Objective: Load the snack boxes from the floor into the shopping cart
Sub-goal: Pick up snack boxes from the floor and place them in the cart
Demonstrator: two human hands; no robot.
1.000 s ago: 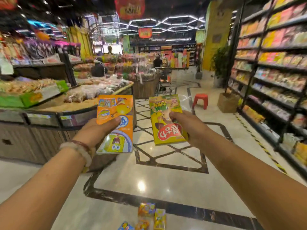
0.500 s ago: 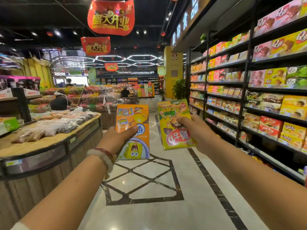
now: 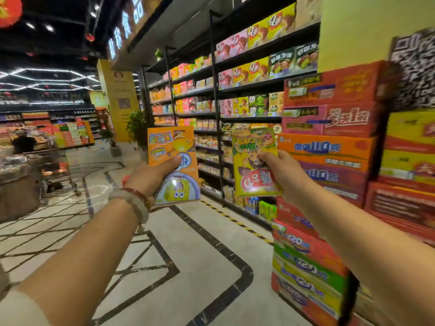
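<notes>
My left hand grips an orange snack box with a cartoon sponge figure on it, held upright at chest height. My right hand grips a yellow-green snack box with a red label, also upright, about a hand's width to the right of the orange one. A shopping cart stands far off at the left, beside a person in dark clothes. The snack boxes on the floor are out of view.
A tall stack of red, orange and green cartons rises close on the right. Behind it run black shelves full of boxes. A wooden display counter sits at the left. Patterned tile floor lies ahead.
The view has swung to the right: the counter slid to the left edge and the shelves and carton stack came close. Both hands keep their boxes, held out in front.
</notes>
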